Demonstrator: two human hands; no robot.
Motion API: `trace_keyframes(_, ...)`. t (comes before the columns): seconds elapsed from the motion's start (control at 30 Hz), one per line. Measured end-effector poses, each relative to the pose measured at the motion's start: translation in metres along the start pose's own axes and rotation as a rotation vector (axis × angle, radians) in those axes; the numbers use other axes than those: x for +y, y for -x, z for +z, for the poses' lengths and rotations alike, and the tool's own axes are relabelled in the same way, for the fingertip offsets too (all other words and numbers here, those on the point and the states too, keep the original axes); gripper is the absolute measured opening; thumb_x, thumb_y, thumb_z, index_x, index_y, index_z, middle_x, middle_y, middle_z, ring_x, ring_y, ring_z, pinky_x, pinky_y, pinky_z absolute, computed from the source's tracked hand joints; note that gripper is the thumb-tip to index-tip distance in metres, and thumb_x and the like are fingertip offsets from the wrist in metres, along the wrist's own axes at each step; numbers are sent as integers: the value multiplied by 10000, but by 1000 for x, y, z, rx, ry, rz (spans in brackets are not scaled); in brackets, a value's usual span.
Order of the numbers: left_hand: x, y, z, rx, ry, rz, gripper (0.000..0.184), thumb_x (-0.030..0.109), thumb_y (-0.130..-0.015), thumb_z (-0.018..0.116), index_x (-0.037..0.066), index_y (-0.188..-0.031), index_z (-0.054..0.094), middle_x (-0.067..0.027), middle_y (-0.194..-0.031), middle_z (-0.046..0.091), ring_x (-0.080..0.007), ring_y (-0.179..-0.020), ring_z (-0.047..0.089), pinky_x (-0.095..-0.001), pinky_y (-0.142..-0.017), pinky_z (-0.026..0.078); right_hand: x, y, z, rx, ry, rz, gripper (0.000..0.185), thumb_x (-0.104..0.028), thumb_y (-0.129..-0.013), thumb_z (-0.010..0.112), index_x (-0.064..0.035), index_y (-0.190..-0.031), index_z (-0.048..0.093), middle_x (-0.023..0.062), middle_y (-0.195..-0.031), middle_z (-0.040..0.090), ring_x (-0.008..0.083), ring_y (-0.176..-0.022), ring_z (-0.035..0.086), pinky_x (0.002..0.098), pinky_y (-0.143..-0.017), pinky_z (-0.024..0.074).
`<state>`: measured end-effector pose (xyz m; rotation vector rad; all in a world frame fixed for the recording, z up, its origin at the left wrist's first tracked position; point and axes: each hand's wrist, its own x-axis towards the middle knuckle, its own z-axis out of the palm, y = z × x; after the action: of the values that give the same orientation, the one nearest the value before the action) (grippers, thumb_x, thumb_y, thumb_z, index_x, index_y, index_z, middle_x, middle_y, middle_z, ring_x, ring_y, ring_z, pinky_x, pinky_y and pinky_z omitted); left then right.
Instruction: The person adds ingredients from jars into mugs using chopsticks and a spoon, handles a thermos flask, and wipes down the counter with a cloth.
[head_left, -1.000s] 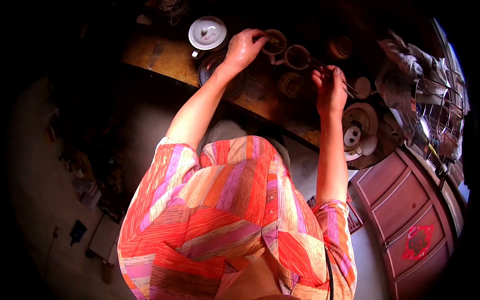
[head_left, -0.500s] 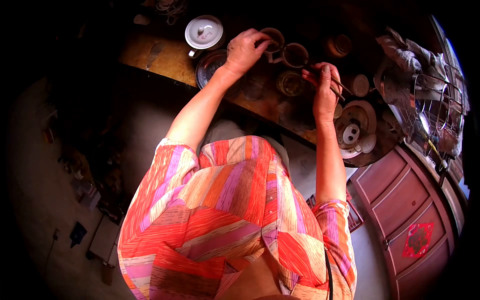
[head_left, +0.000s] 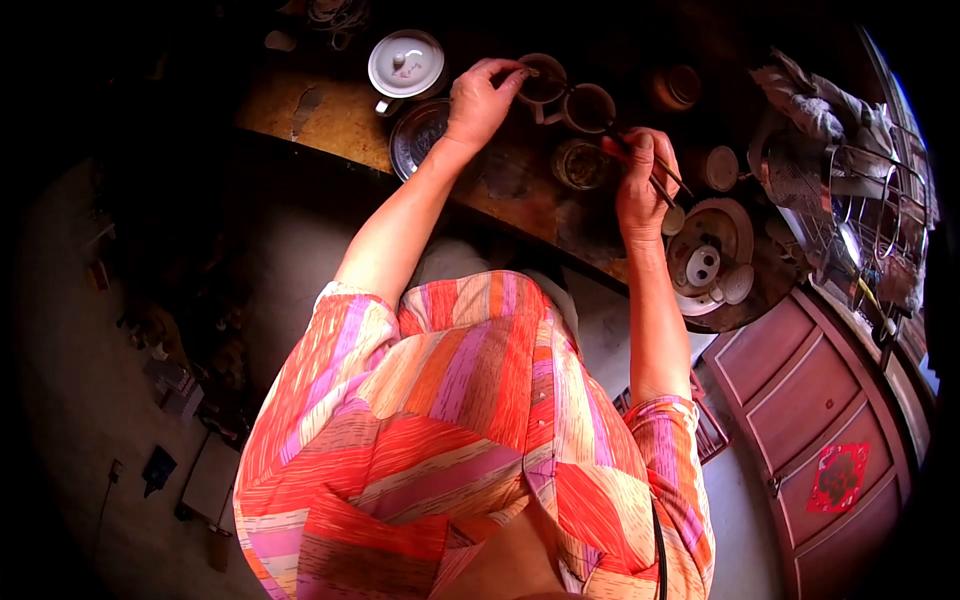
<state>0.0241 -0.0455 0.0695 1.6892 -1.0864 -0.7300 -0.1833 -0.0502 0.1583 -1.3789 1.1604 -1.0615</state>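
Observation:
My left hand (head_left: 484, 104) is closed in a pinch at the left rim of a brown mug (head_left: 545, 92). Whatever its fingertips hold, if anything, is too small to make out. A second mug (head_left: 588, 108) stands against the first, with dark insides. Closed around a pair of thin chopsticks (head_left: 664, 190), my right hand (head_left: 642, 178) is just right of a small glass jar (head_left: 579, 164). The sticks' dark far ends point toward the second mug.
A white lidded enamel mug (head_left: 407, 65) and a metal plate (head_left: 408, 150) stand left on the wooden table (head_left: 365, 140). Right are a round jar (head_left: 720, 168), a tray with small dishes (head_left: 738, 225) and a wire rack (head_left: 868, 215). A reddish cabinet (head_left: 800, 400) stands below.
My left hand has drawn slightly left, its fingertips moving from inside the mug to its rim. My right hand has shifted a little left and down, still with the chopsticks.

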Motion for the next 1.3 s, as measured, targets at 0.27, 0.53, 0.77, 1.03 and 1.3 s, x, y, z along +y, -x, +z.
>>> trace_keyframes(0.27,5,-6,-7,-125,346,-439,241,174,-871,618,-17,-1007,674,-32,-816,663,-111,-699,581,-247,-640,467,-5,-1,-6,73,-26,114,238,-202,-991,436,-5,-895,528,82,-831,568,187,-766,667,303,-720,547)
trace_keyframes(0.53,-23,-9,6,-267,-7,-181,267,192,-862,608,23,-1057,678,-73,-813,682,-125,-717,599,-272,-663,467,6,2,-24,196,-272,252,241,-255,-992,441,-29,-933,500,97,-902,565,227,-790,648,333,-735,555)
trace_keyframes(0.77,-38,-14,12,-241,-11,-168,255,290,-816,643,113,-984,717,-119,-908,693,-259,-868,666,-313,-763,498,6,6,-33,263,-342,304,233,-267,-986,453,-43,-953,507,109,-910,587,241,-810,645,349,-754,550)
trace_keyframes(1.03,-16,-13,-5,-182,136,-283,245,177,-849,622,28,-1031,691,-72,-870,695,-122,-762,611,-253,-700,475,2,37,-76,436,-535,426,195,-222,-962,491,-31,-972,529,129,-920,616,261,-861,657,348,-789,561)
trace_keyframes(1.3,5,36,-29,-272,378,-628,309,257,-946,536,32,-1137,627,20,-936,605,-40,-698,494,-176,-533,356,-19,85,-103,425,-532,449,188,-230,-973,474,-43,-969,497,122,-903,603,243,-824,662,319,-740,574)
